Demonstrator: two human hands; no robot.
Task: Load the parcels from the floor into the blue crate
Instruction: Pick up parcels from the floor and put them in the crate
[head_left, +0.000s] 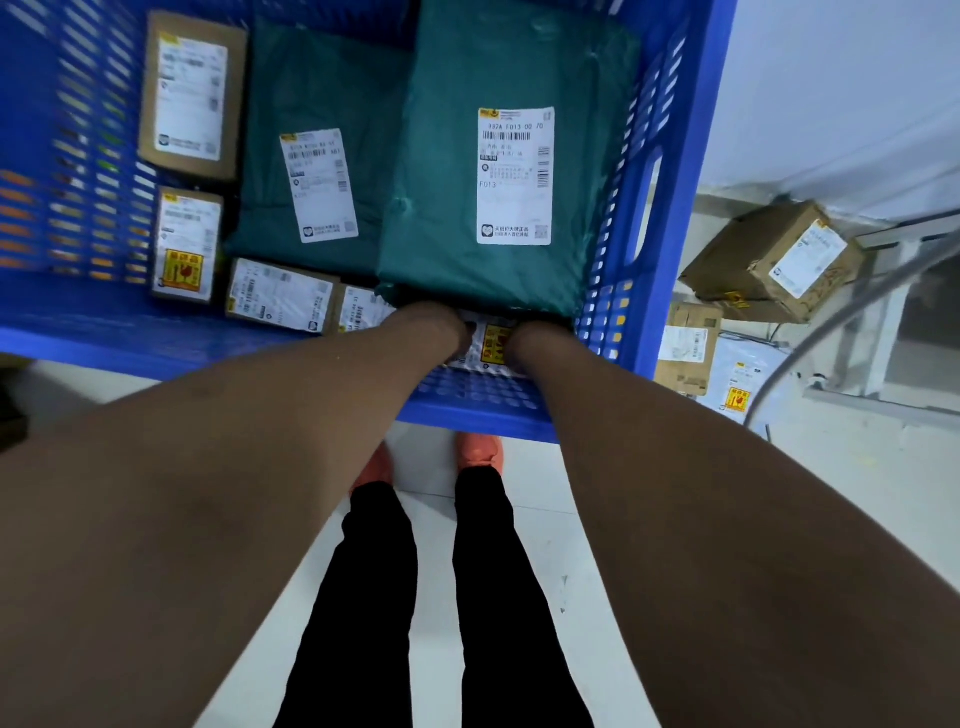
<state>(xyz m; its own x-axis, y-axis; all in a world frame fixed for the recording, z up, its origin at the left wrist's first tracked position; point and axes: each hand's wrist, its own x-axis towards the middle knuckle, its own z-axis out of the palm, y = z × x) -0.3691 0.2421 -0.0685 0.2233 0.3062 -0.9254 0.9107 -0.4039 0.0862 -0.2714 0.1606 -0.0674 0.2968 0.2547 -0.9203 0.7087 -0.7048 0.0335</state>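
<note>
I see left hand at blue crate near wall, touching labelled parcel; right hand at its other side. Fingers hidden, so grip I cannot tell. Parcel half under green bag; long axis hard to judge.

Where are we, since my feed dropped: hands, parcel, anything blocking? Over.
Left hand and right hand on yellow-stickered parcel, low inside blue crate; fingers hidden. Big green bag crowds it. Cardboard box among parcels waiting on floor.
</note>
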